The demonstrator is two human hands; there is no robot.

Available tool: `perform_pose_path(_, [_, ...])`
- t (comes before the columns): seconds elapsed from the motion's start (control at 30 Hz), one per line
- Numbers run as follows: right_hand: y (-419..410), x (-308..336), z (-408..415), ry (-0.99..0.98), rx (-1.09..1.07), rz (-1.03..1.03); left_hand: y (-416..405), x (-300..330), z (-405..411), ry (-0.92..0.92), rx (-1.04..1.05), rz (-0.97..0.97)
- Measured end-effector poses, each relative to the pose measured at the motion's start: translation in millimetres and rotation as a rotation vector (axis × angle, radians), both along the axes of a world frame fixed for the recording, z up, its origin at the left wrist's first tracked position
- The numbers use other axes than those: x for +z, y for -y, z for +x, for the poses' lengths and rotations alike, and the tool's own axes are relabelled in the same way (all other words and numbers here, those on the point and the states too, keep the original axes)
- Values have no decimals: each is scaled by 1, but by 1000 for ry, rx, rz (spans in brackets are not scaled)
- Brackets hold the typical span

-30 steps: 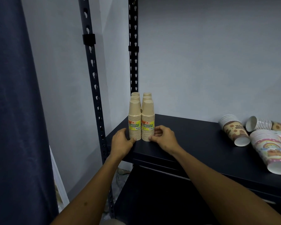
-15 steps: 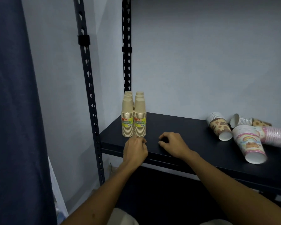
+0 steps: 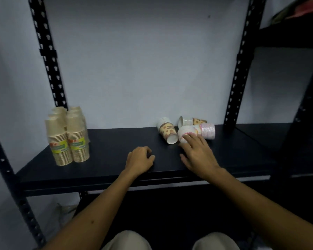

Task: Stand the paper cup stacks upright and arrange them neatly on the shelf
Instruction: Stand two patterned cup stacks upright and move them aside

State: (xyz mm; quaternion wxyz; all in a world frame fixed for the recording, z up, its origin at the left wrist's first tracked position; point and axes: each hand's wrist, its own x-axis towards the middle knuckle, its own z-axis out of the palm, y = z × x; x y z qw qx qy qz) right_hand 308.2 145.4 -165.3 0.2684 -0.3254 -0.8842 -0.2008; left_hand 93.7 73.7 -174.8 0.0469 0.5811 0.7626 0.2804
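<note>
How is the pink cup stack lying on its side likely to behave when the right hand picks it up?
The pink cup stack is nested paper, so probably light and crushable. Lying on its side, it may roll if the right hand nudges it.

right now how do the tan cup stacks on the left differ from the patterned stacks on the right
Pose: the tan cup stacks stand upright, while the patterned stacks lie on their sides.
Order: the tan ones sit packed in a tight block; the patterned ones point different ways.
Look: the tan ones are plain with yellow-green labels; the patterned ones carry brown or pink prints.
Contact: only a patterned stack is touched, by the right hand.
Both sit on the black shelf.
</note>
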Motion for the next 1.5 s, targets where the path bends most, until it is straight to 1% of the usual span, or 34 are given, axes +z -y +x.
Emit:
perform_pose_path(0.1, [-4, -5, 27, -186, -168, -190, -26, 4, 20, 86, 3, -8])
perform_pose_path(0.2, [-7, -6, 38, -357, -286, -483, -49, 8, 39, 197, 21, 24])
perform_pose_path(0.3, [-16, -7, 41, -444, -323, -615, -68, 13, 50, 253, 79, 66])
perform_pose_path(0.4, [-27, -11, 44, -571, -288, -706, -86, 15, 48, 315, 178, 82])
perform_pose_path(0.53, [-38, -12, 49, -764, -261, -690, -107, 22, 39, 445, 278, 28])
perform_pose_path(0.6, [-42, -13, 45, -798, -253, -693, -117, 26, 37, 462, 297, -6])
perform_pose_path(0.67, [-46, -15, 39, -752, -258, -705, -123, 27, 39, 447, 314, -42])
perform_pose_path(0.8, [-56, -19, 31, -553, -396, -644, -128, 26, 44, 380, 342, -86])
perform_pose_path(0.9, [-60, -19, 28, -524, -410, -621, -127, 25, 42, 415, 341, -73])
perform_pose_path(1.0, [-58, -18, 29, -592, -352, -634, -120, 25, 32, 552, 323, 20])
perform_pose_path(1.07, [-54, -15, 29, -700, -277, -633, -111, 27, 26, 617, 281, 117])
perform_pose_path(1.17, [-47, -7, 27, -854, -161, -569, -94, 32, 18, 725, 240, 300])
perform_pose_path(1.23, [-42, 3, 22, -964, -99, -542, -81, 40, 11, 750, 206, 422])
perform_pose_path(1.33, [-36, 20, 14, -1091, 6, -523, -66, 52, 3, 764, 130, 526])
perform_pose_path(1.43, [-32, 33, 6, -1142, 133, -559, -55, 64, -1, 787, 68, 577])
perform_pose_path(1.5, [-29, 37, 1, -1119, 177, -600, -52, 68, -4, 803, 26, 596])
